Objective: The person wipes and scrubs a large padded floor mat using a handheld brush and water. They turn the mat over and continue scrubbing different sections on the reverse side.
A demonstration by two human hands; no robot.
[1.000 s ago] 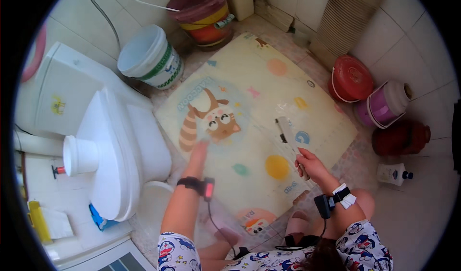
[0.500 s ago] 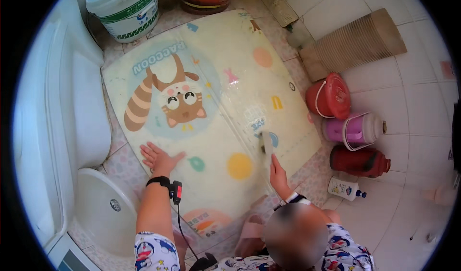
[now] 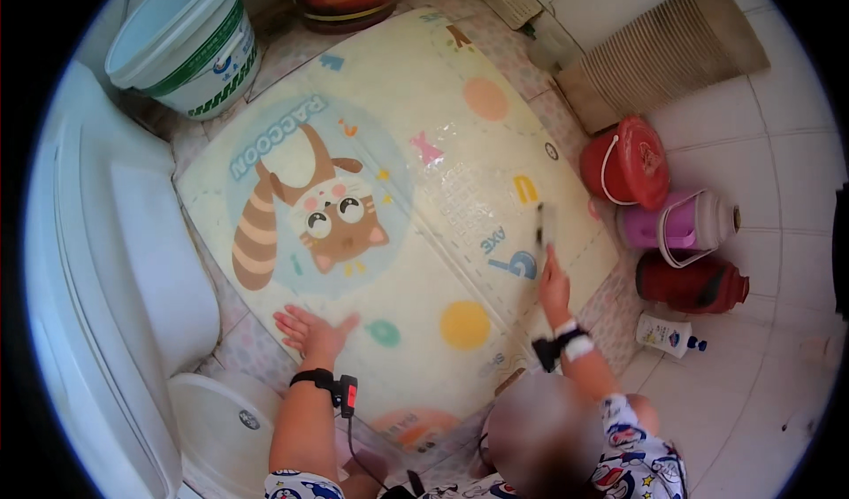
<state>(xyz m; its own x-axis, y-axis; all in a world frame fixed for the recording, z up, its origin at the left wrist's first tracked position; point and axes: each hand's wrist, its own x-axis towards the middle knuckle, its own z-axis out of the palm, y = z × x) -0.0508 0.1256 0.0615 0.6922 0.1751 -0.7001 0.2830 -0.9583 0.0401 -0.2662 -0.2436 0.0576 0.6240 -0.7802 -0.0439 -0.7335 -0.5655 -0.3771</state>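
Clock centred on the mat (image 3: 402, 264): we've got the brush (image 3: 548, 225) at 3, handle gripped in our right hand (image 3: 554, 288); left hand (image 3: 311, 333) spread at 7, contact with the mat unclear. We'd call the brushing partway: wet-looking shine at 1, duller areas look left; coverage unconfirmed. Around us: red bucket (image 3: 637, 158) just beside the edge at 2:30, purple flask (image 3: 681, 223) at 3, white bottle (image 3: 663, 335) at 4, white basin (image 3: 208, 424) at 7, white bucket (image 3: 181, 48) at 10. Blurred patch blocks our view at 5.

Tiled wall (image 3: 730, 145) (white, dark-jointed), floor (image 3: 248, 350) tiled in mottled pinkish tones.
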